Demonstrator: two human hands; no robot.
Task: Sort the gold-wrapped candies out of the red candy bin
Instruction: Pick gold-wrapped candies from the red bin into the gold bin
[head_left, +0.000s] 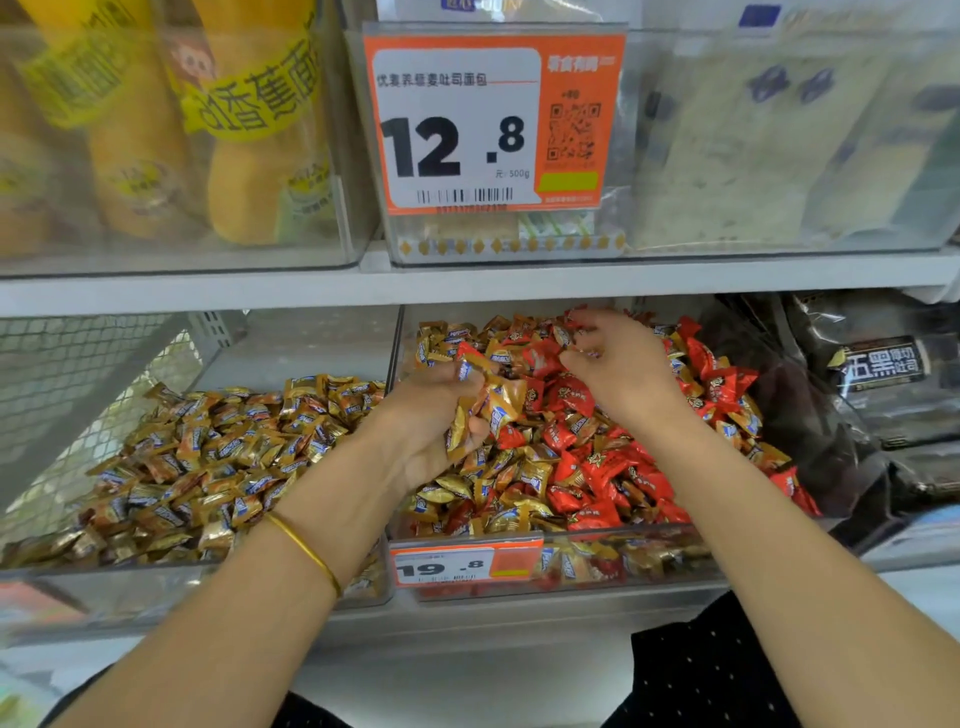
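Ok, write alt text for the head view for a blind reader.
A person's left hand grips a bunch of gold-wrapped candies over the red candy bin, where more lie mixed with red candies; the right hand reaches into the pile. The bin beside it holds gold ones.

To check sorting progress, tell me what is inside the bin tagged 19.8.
The bin holds red-wrapped candies mixed with gold-wrapped candies. The left hand grips a gold handful; the right hand is at the back. Deeper layers and the floor are covered.

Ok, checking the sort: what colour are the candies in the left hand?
The candies are gold; head view.
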